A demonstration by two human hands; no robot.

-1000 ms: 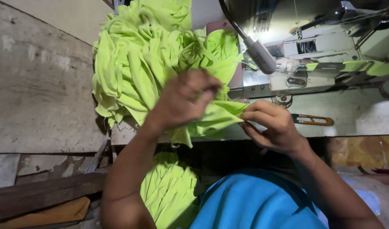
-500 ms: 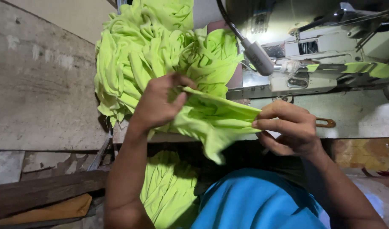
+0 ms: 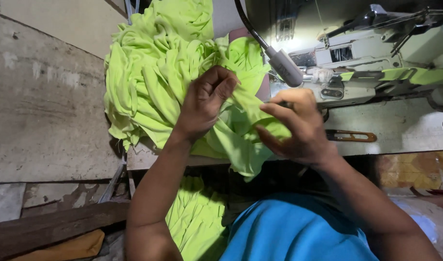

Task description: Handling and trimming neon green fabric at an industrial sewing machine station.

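Note:
My left hand [image 3: 204, 104] and my right hand [image 3: 296, 126] both grip one piece of lime-green fabric [image 3: 240, 140] between them, just above the near edge of the sewing table [image 3: 400, 130]. The piece hangs down a little over the table edge. Behind my left hand lies a big heap of the same lime-green fabric [image 3: 154, 72]. The grey sewing machine [image 3: 376, 53] stands to the right, past my right hand, with a green strip under its head.
A flexible lamp [image 3: 284, 65] arches over the table toward the hands. Thread snips with orange handles [image 3: 351, 136] lie on the table at the right. More green fabric [image 3: 197, 222] hangs below the table, next to my blue clothing. A concrete wall is at the left.
Both hands have shifted on the green piece: my left hand moved right and up, my right hand rose and came closer, and the piece is now bunched between them.

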